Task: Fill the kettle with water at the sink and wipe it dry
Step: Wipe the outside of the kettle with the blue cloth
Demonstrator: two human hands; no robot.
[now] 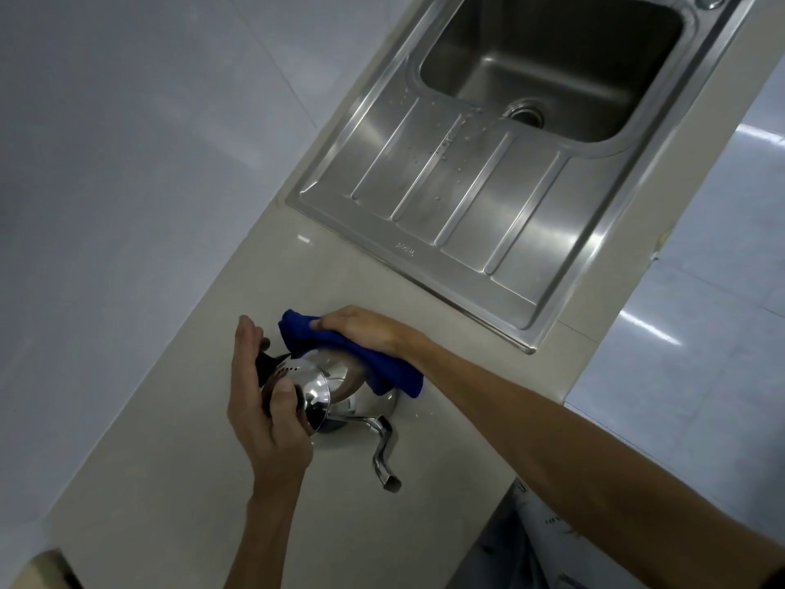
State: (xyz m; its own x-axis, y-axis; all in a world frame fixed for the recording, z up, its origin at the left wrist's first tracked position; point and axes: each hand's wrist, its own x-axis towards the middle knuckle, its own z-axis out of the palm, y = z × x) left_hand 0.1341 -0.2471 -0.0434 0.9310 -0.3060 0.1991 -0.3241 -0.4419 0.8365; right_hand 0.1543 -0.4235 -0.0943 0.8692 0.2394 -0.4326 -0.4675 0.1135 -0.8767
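Steel kettle [340,388] on beige counter [178,440], steadied at lid [312,393] and black handle [265,363] by left hand [263,401]. Blue cloth [374,363] pressed against kettle's far side under right hand [361,329]. Curved spout [382,452] just right of left wrist. Sink [488,184] beyond right hand.

My cloth [382,367] is deep blue against the shiny silver kettle [340,384]; beyond it, beige table [170,461] and grey steel sink [467,197].

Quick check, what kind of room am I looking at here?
Most likely a kitchen: a steel sink with a ribbed drainboard is set into a pale counter against a tiled wall, and a steel kettle is being wiped with a blue cloth.
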